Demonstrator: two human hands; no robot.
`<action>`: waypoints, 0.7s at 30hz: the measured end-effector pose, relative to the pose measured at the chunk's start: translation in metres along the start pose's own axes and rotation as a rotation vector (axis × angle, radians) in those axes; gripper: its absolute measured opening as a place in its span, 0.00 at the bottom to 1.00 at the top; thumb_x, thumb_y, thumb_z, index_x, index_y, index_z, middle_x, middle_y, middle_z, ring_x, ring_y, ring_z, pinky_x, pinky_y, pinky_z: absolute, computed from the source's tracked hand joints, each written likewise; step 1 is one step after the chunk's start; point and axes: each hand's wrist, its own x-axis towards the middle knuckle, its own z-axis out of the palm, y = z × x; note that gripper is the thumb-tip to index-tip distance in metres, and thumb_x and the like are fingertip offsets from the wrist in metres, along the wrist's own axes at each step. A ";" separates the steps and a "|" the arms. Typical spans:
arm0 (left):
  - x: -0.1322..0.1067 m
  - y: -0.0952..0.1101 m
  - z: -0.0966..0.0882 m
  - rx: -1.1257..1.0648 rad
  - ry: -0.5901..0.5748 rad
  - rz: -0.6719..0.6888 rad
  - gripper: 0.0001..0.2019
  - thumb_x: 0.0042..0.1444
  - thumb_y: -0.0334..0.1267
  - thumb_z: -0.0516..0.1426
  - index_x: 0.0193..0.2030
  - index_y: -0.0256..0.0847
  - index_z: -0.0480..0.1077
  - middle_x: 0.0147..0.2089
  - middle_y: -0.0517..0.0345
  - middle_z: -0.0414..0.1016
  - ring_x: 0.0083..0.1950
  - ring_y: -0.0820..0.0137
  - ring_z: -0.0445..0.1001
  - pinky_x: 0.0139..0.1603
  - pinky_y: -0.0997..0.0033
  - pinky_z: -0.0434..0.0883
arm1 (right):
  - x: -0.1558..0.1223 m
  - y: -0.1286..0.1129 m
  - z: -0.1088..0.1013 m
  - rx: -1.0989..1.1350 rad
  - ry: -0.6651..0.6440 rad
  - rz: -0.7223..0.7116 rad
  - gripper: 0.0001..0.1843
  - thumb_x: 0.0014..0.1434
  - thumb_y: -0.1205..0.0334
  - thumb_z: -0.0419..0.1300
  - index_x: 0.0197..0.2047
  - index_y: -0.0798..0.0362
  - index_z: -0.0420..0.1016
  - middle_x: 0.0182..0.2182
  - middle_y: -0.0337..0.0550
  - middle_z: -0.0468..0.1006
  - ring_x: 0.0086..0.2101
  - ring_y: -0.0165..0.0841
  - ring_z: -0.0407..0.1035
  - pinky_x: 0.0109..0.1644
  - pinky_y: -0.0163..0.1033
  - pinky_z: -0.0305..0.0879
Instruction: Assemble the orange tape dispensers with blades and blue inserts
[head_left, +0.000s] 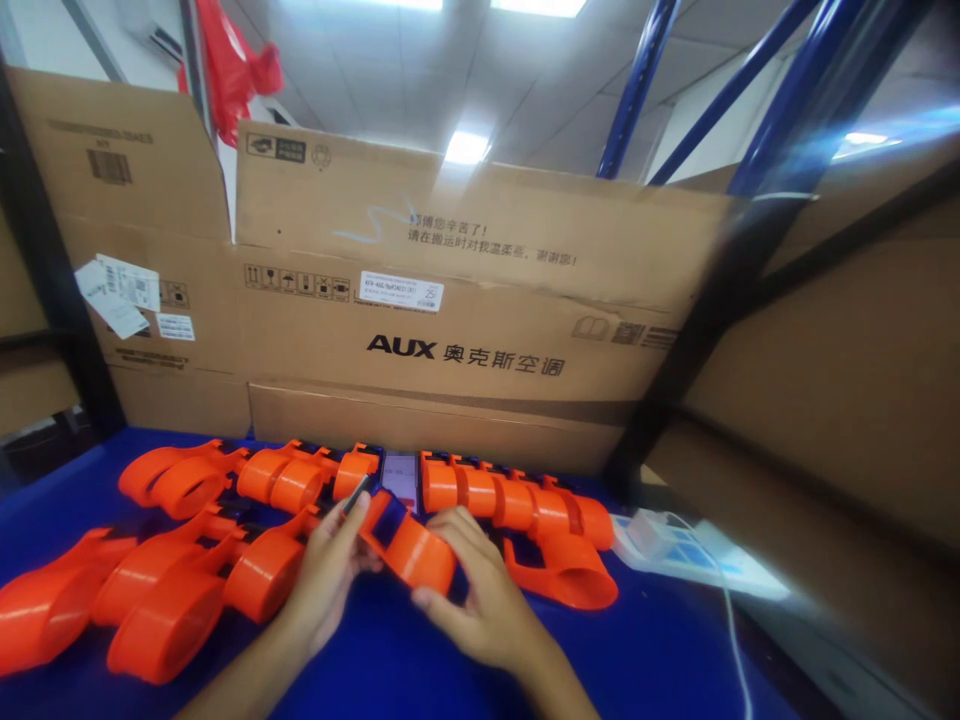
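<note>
Between my hands is an orange plastic ring piece [421, 552] with a flat arm and a rectangular gap, raised over the blue table surface [390, 660]. My right hand [480, 590] grips its round end, thumb below and fingers over the top. Closed at the other end, my left hand [334, 565] pinches a thin dark strip [356, 494]; its fingertips reach the arm of the ring piece. What the strip is, I cannot make out. Just behind my hands sits a phone-like device with a lit screen [400, 478].
Similar orange ring pieces [169, 620] lie in rows on the left; more [514, 500] stand at the right. A white power strip [697, 560] with a plug and cable is at the far right. A cardboard panel [315, 330] closes the back, beside dark rack posts [667, 390].
</note>
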 end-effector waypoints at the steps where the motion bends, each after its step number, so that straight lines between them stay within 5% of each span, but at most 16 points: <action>1: 0.000 0.000 0.000 -0.003 -0.006 -0.013 0.22 0.53 0.53 0.67 0.47 0.39 0.74 0.28 0.60 0.78 0.25 0.73 0.76 0.27 0.75 0.75 | -0.001 0.000 0.001 -0.019 0.016 -0.015 0.21 0.59 0.48 0.65 0.51 0.51 0.72 0.47 0.50 0.76 0.48 0.45 0.71 0.55 0.49 0.68; 4: 0.001 -0.001 0.000 -0.019 -0.021 -0.033 0.23 0.53 0.53 0.67 0.48 0.38 0.75 0.29 0.59 0.79 0.26 0.71 0.77 0.28 0.73 0.76 | -0.003 -0.003 0.005 -0.063 0.072 0.021 0.28 0.56 0.46 0.68 0.54 0.51 0.70 0.49 0.52 0.76 0.49 0.47 0.71 0.55 0.51 0.68; 9: -0.001 -0.001 0.001 -0.047 -0.128 -0.123 0.19 0.55 0.51 0.66 0.45 0.37 0.74 0.32 0.54 0.82 0.25 0.71 0.78 0.29 0.71 0.78 | -0.011 -0.009 0.010 0.082 0.187 0.210 0.15 0.65 0.55 0.60 0.52 0.50 0.70 0.46 0.47 0.78 0.45 0.41 0.73 0.52 0.44 0.70; 15: -0.013 -0.006 0.006 0.055 -0.282 -0.223 0.22 0.57 0.49 0.65 0.52 0.39 0.71 0.38 0.50 0.82 0.27 0.68 0.80 0.28 0.70 0.78 | -0.039 -0.011 0.008 0.323 0.339 0.371 0.22 0.61 0.47 0.63 0.53 0.51 0.72 0.45 0.48 0.80 0.45 0.44 0.75 0.50 0.44 0.73; 21: -0.021 -0.002 0.010 0.238 -0.417 -0.258 0.27 0.56 0.53 0.63 0.57 0.39 0.71 0.46 0.43 0.82 0.26 0.68 0.80 0.23 0.72 0.74 | -0.070 -0.018 -0.024 0.205 0.544 0.545 0.27 0.60 0.39 0.60 0.49 0.54 0.76 0.43 0.51 0.83 0.43 0.49 0.77 0.46 0.46 0.74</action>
